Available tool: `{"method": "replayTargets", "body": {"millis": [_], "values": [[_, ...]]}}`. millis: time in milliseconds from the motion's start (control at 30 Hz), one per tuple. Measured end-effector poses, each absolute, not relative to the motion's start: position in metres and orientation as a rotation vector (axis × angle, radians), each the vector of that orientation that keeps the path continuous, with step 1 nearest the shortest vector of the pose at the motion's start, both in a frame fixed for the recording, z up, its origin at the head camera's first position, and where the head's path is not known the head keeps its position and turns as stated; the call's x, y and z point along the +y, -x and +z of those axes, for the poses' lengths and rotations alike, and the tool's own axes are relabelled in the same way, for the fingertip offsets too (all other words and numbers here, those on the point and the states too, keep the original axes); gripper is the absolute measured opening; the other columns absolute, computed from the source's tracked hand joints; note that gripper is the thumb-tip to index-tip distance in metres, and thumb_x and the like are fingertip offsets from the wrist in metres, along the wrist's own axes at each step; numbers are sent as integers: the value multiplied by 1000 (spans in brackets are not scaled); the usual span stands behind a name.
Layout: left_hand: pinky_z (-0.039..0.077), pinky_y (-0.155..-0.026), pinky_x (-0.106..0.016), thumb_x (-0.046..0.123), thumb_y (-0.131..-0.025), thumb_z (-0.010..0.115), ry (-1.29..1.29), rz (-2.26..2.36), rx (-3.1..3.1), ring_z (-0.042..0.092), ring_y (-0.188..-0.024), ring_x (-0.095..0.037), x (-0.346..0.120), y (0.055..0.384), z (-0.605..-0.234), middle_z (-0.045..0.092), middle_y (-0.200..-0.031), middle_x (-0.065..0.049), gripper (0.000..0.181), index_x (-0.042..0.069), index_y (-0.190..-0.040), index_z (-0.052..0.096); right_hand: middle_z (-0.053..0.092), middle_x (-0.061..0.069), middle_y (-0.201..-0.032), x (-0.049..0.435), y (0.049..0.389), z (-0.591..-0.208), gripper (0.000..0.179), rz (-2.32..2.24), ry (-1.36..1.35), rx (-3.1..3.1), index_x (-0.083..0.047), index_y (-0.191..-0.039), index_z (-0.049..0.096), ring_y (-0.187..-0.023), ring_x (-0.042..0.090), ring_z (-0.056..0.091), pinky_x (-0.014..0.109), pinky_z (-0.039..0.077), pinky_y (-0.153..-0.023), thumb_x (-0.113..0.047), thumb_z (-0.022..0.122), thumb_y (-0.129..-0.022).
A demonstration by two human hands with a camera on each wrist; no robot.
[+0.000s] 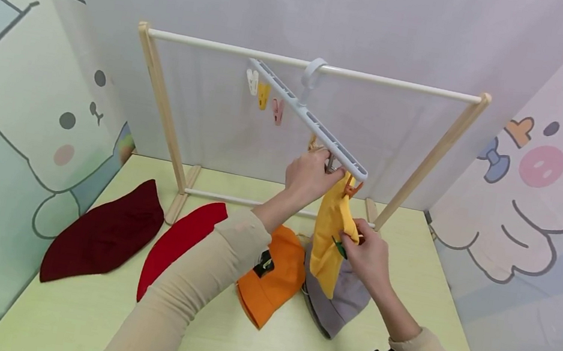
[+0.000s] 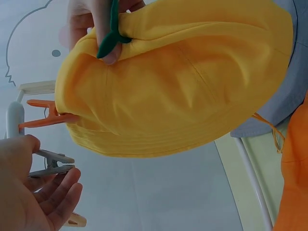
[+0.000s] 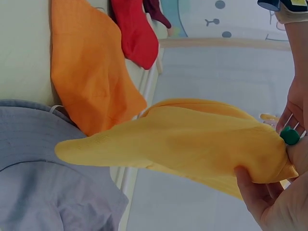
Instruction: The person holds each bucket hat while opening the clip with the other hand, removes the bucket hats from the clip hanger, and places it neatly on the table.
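Note:
A yellow bucket hat (image 1: 328, 237) with a green sprout ornament (image 2: 113, 36) hangs at the near end of a pale blue clip hanger (image 1: 316, 125). An orange clothespin (image 2: 50, 115) bites one edge of the hat. My right hand (image 1: 370, 257) pinches the hat's crown beside the sprout, thumb on the near face in the right wrist view. Just under the hanger bar, my left hand (image 1: 310, 175) holds a grey clothespin (image 2: 54, 163) by its handles, its tips apart from the fabric. Part of that clothespin is hidden by the thumb.
White, yellow and pink clothespins (image 1: 277, 112) hang at the hanger's far end. The hanger hooks over a white rod (image 1: 399, 84) on a wooden-legged rack. On the table lie maroon (image 1: 103, 234), red (image 1: 181, 239), orange (image 1: 280, 272) and grey (image 1: 345, 300) hats.

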State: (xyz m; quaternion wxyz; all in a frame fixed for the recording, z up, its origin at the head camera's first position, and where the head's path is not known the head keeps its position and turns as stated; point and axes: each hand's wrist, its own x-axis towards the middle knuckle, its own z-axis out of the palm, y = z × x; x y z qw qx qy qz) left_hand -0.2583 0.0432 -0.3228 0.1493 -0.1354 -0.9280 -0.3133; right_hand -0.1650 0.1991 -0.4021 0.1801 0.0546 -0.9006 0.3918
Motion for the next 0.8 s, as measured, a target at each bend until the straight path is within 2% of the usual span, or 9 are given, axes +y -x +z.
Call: {"method": "replayTargets", "body": {"millis": [233,367,533,800], "values": [[34,-42,-25,50,-87,53,383,-921,-2635,46,-47,-12,44,255,-330,51,-62,6,33,18,-81,53,66,12,-84,200,164,-402,16,1124,-139,-2517,-6,-97,64,-70,24,65,18,48,-55,-9,67,-81],[36,-42,-24,47,-88,53,381,-942,-2632,47,-47,-10,46,251,-335,56,-65,8,29,18,-86,56,66,11,-84,199,163,-401,16,1134,-124,-2482,-5,-96,64,-69,23,64,18,47,-54,-8,68,-81],[40,-49,-23,46,-86,55,372,-959,-2611,51,-58,-9,47,246,-338,62,-82,7,31,17,-98,60,65,12,-84,198,162,-400,16,1160,-99,-2459,-5,-96,63,-67,23,63,17,47,-54,-8,67,-81],[48,-63,-31,45,-84,59,347,-1029,-2543,59,-83,-15,45,238,-340,56,-116,3,47,17,-122,53,65,12,-84,198,162,-400,15,1181,-85,-2466,-5,-96,63,-66,22,62,16,46,-53,-8,67,-82]]}}
